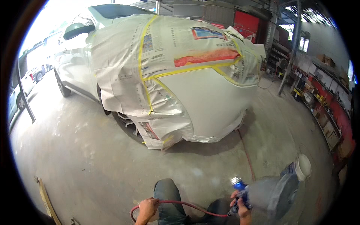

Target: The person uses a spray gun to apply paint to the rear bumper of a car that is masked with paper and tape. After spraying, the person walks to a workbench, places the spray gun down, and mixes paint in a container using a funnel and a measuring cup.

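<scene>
My right hand [242, 204] is wrapped around the handle of a blue spray gun [240, 184], whose metal nozzle points up toward the car. A large, cloudy grey cup [266, 193] extends from the gun to the right. Near my left knee, my left hand [147, 208] is closed on a red air hose [187, 204], which runs across my lap to the bottom of the gun. Ahead stands a white car [77, 52], its front masked with newspaper [116, 56] and yellow tape [141, 56]. One pale bumper section [213, 101] is left uncovered, apart from both hands.
A white bucket [303, 167] sits on the floor behind the cup. Another stretch of red hose [244, 150] lies between me and the bumper. At lower left is a wooden strip [48, 200]. Loaded shelves [318, 101] line the right wall, near a metal post [290, 56].
</scene>
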`<action>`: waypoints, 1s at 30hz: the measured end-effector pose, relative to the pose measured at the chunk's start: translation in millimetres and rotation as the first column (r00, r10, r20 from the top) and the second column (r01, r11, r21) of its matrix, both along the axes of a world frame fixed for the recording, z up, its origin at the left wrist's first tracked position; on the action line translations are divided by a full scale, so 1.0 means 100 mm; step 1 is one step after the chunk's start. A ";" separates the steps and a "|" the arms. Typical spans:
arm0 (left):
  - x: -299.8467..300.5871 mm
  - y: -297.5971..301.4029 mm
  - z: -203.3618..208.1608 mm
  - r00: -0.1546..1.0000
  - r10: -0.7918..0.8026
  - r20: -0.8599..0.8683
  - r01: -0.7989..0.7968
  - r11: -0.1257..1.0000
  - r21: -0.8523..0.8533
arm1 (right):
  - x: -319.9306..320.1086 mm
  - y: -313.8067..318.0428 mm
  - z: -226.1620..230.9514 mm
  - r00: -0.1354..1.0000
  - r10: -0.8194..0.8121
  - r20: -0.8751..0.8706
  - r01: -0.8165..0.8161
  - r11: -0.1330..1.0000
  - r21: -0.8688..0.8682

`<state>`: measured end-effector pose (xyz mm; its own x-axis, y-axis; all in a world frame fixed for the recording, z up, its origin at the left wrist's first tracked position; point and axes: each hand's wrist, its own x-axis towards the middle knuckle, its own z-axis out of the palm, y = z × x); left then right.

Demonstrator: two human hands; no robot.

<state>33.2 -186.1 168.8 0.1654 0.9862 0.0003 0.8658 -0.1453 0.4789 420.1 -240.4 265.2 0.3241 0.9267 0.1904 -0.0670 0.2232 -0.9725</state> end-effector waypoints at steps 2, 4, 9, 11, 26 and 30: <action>0.06 -0.08 -0.04 0.999 0.022 0.037 -0.024 0.999 0.037 | 0.23 -0.10 0.20 0.993 -0.122 -0.004 0.122 0.991 0.050; 0.08 -0.08 0.00 0.997 0.060 0.040 -0.062 0.997 0.055 | 0.37 -0.11 0.33 0.929 -0.368 -0.032 0.369 0.927 0.065; 0.08 0.01 0.25 0.988 0.157 0.008 -0.157 0.983 0.093 | 0.32 -0.14 0.41 0.756 -0.641 -0.133 0.651 0.758 0.044; 0.09 0.00 0.25 0.992 0.107 0.065 -0.113 0.989 0.093 | 0.26 -0.32 0.40 0.903 -0.418 -0.095 0.423 0.905 0.038; 0.21 -0.35 0.21 0.992 0.022 0.124 -0.036 0.994 0.107 | 0.20 -0.52 0.33 0.998 -0.066 -0.014 0.067 0.993 0.101; 0.25 -0.40 0.23 0.997 0.062 0.037 -0.065 0.993 0.098 | 0.17 -0.39 0.44 0.925 -0.381 -0.004 0.379 0.919 0.110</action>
